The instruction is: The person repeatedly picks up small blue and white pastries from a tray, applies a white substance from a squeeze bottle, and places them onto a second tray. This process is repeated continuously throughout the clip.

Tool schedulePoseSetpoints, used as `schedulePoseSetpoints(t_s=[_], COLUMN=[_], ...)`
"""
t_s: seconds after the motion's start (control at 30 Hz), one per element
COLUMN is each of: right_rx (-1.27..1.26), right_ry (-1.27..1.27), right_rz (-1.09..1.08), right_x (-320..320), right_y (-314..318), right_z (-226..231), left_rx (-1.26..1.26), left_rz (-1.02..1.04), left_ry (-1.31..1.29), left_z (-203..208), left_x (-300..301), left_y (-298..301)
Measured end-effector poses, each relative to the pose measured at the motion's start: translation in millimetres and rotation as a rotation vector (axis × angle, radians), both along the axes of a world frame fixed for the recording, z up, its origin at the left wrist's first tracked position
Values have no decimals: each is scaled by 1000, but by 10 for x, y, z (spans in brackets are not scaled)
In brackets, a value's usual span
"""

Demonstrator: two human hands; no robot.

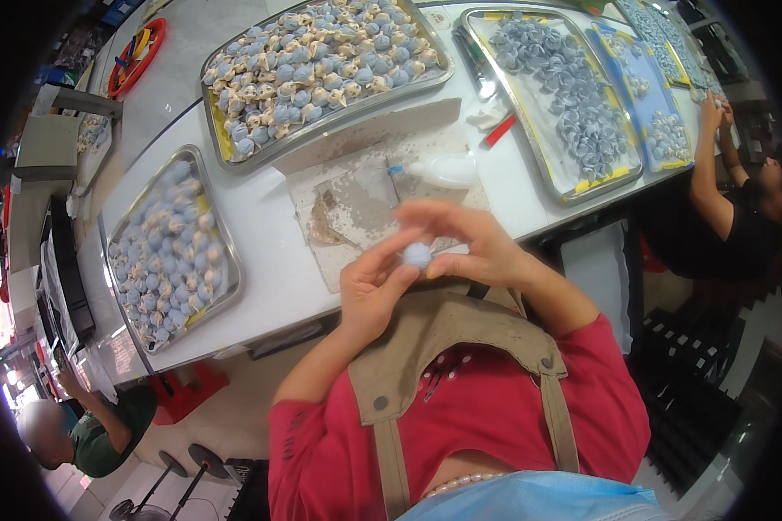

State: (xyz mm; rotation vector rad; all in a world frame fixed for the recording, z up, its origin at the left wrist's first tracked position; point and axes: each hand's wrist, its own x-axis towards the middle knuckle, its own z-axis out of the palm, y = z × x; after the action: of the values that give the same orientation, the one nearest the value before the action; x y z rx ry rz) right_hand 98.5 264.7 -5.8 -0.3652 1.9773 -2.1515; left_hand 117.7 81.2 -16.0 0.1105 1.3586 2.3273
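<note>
Jointly | hands (pixel 374 286) (pixel 487 247) at blue ball (pixel 417 254) | table edge (pixel 308 320) near | white tabletop (pixel 268 239) leftward

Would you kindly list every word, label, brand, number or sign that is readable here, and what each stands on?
No text is clear enough to quote.
Red sleeve: dark marks like lettering, too small and blurred to read.
Red shirt front: small dark and white marks, no readable words.
Blue ball in the fingers: no text visible.
</note>
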Motion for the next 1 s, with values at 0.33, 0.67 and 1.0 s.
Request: schedulePoseSetpoints(t_s=[0.33, 0.67, 1.0], right_rx=[269, 316, 419], right_ry=[289, 434, 499], right_rz=[151, 129, -62], right_x=[23, 10, -153], right_y=[-15, -33, -213], right_z=[71, 61, 147], left_rx=[-49, -140, -1069], left_rz=[-33, -73, 514], left_ry=[185, 240, 660], left_z=[-39, -34, -9], left_x=[47, 39, -123], left_y=[-119, -165, -859])
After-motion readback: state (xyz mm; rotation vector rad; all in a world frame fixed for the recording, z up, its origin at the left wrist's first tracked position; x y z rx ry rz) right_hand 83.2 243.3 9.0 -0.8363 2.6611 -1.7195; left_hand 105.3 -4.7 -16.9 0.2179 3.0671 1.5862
